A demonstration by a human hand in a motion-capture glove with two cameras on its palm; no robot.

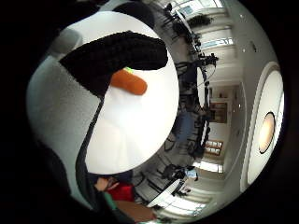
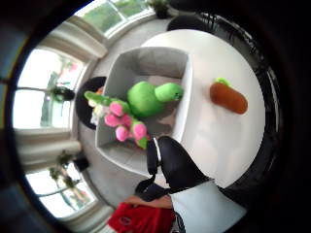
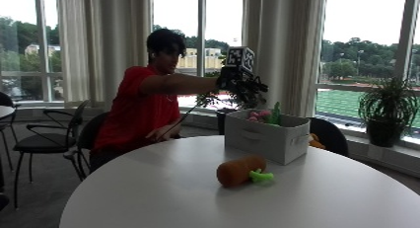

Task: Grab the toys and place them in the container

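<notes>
My gloved right hand [image 3: 234, 77] is raised above the grey fabric container [image 3: 265, 136] and grips a black-and-white plush toy [image 2: 187, 177], whose white fuzzy body [image 1: 51, 98] fills the edge of the little finger side view. A gloved finger [image 1: 119, 53] curls across it. Inside the container [image 2: 182, 104] lie a green plush toy [image 2: 148, 97] and a pink-and-green toy [image 2: 124, 124]. An orange carrot toy [image 3: 241, 171] with a green top lies on the white round table [image 3: 164, 193] in front of the container; it also shows as the carrot [image 2: 228, 97] beside the box and the carrot [image 1: 128, 82] below my finger.
The container stands near the table's far edge. Dark chairs [image 3: 46, 139] stand at the left, another chair [image 3: 328, 134] behind the box. A potted plant [image 3: 387, 112] sits on the window sill at the right. The person's bare hand [image 3: 160, 134] is low by the table edge.
</notes>
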